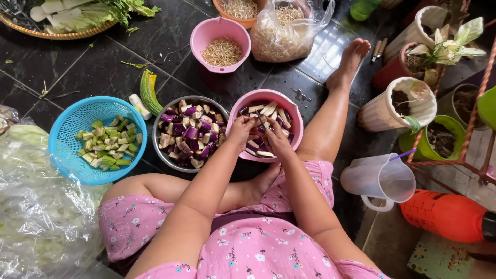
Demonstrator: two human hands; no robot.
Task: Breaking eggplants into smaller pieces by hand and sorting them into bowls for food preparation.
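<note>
Both hands (pixel 261 135) apparently gripping eggplant pieces (pixel 268 111) inside pink bowl (pixel 243 106).

Both hands' fingers (pixel 257 124) hide among eggplant pieces (pixel 268 111); what they grip beneath them cannot be told; the basket of greens (pixel 62 32) far beyond them is cut off.

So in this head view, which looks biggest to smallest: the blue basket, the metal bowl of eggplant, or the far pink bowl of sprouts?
1. Blue basket, widest.
2. Metal bowl.
3. Pink sprout bowl, though it sits farther from the camera, so it is unsure.

Metal bowl (pixel 170 155) between basket (pixel 67 155) left, plastic bowl (pixel 294 111) right.
</note>
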